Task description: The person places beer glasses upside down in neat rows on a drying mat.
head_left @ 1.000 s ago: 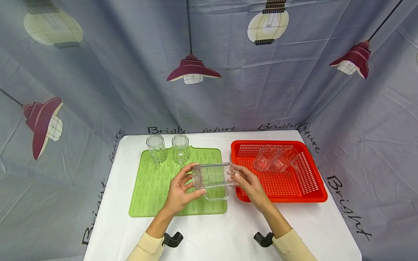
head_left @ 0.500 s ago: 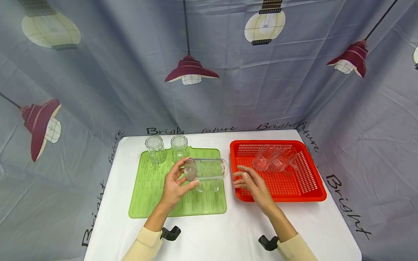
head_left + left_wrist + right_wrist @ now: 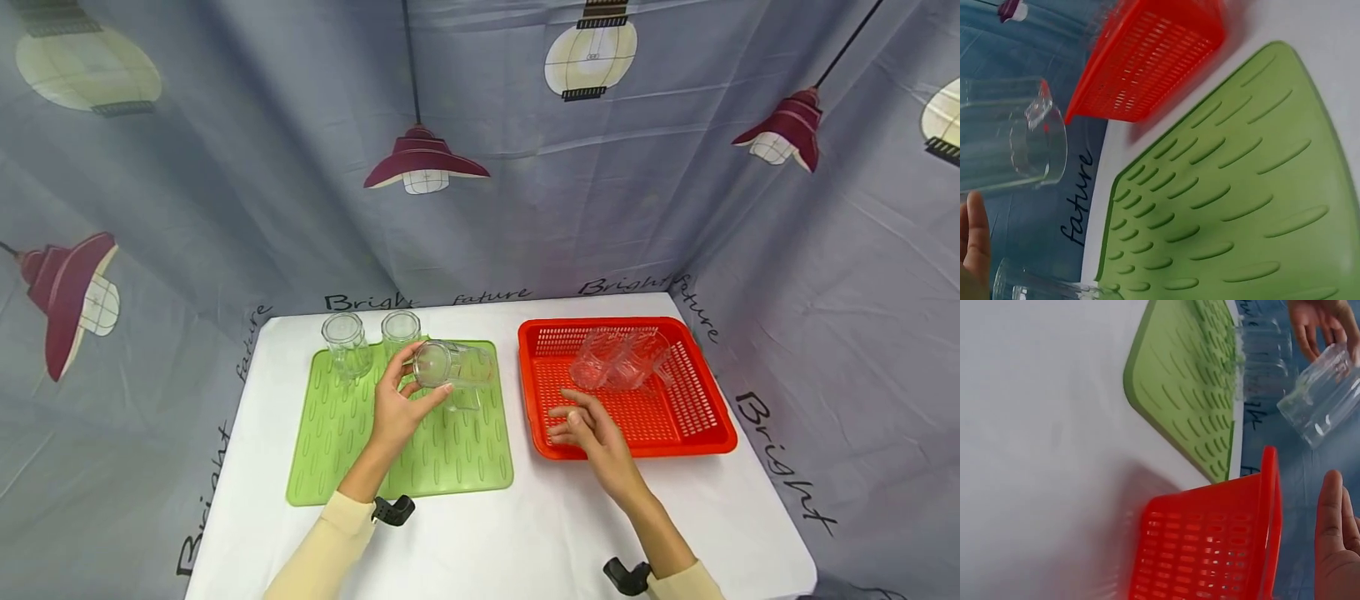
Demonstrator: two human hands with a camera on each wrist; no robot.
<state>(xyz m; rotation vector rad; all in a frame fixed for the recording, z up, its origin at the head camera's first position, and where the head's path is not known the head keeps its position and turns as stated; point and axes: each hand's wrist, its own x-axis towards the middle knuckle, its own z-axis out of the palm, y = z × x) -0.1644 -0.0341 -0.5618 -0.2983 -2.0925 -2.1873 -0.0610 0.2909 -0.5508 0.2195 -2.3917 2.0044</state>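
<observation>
My left hand (image 3: 397,408) grips a clear glass mug (image 3: 468,367) by its base end. The mug lies on its side in the air over the green mat (image 3: 405,454), its mouth facing right and its handle hanging down. In the left wrist view the mug's rim (image 3: 1057,147) shows at the left edge. Two more glass mugs, one (image 3: 347,346) at the far left of the mat and another (image 3: 400,329) beside it, stand at the back. My right hand (image 3: 600,442) holds nothing, its fingers loosely bent over the near left edge of the red basket (image 3: 633,450).
Two glass mugs, one (image 3: 596,362) beside the other (image 3: 639,358), lie in the back of the red basket. A white table (image 3: 480,542) carries everything. Behind it hangs a grey curtain (image 3: 480,242) printed with lamps.
The right hand has let go of the mug and moved right to the basket. The left hand has carried the mug away from it, left and toward the back of the mat.
</observation>
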